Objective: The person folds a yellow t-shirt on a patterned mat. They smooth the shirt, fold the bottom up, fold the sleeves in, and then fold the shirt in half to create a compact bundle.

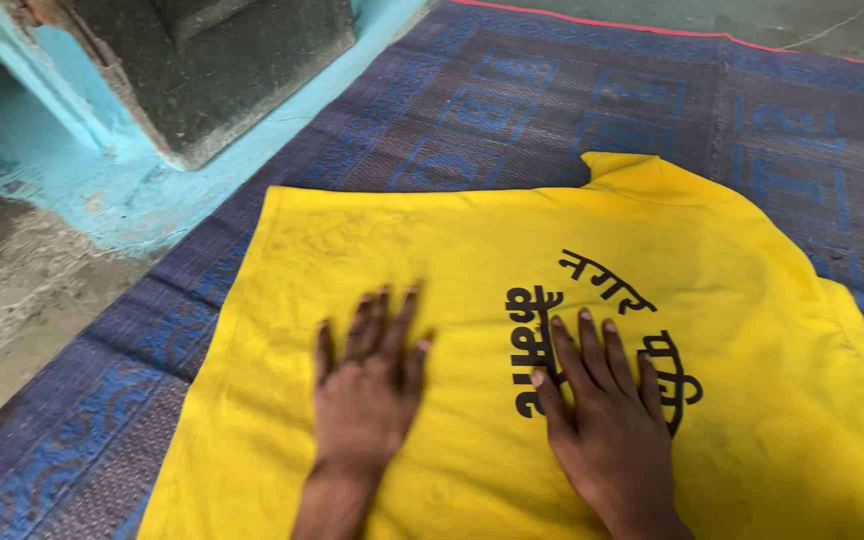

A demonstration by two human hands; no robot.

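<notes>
On a blue patterned woven floor mat [512,100], I press both hands flat on a yellow cotton T-shirt with black lettering [372,250]: left hand [367,385] and right hand [607,420], fingers spread open, gripping nothing, cloth lying directly beneath them.

surface: blue woven mat [512,110] on floor | on it: yellow T-shirt [472,250], flat

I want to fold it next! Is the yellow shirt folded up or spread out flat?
Spread out flat. The yellow shirt lies open on the blue mat, with the left hand and right hand pressed palm-down on it.
</notes>
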